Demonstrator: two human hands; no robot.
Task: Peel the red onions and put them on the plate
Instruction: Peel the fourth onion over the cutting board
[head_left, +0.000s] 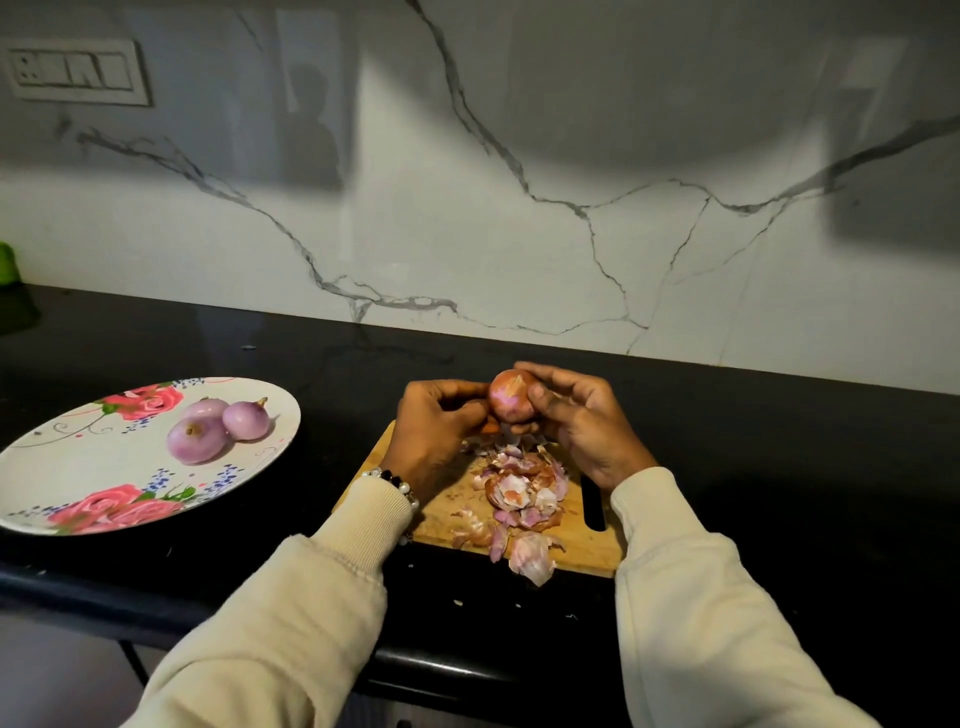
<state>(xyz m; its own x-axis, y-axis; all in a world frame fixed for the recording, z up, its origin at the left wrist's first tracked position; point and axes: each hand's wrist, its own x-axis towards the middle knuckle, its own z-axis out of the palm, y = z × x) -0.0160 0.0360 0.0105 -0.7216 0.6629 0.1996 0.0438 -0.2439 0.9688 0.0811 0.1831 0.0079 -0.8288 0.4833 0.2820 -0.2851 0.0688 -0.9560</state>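
Note:
A red onion (511, 396) with papery skin partly on is held above the far end of the wooden cutting board (582, 545). My right hand (582, 423) grips it from the right, fingers curled over its top. My left hand (436, 423) pinches at its lower left side, where a scrap of skin shows. Three peeled onions (208, 434) lie together on the floral plate (67, 467) at the left. A heap of onion skins (519, 499) covers the board below my hands.
The black countertop (779, 467) runs to a marble-patterned wall behind. A dark knife handle (592, 506) lies on the board by my right wrist. A green object (8, 262) sits at the far left edge. Small skin scraps dot the counter's front edge.

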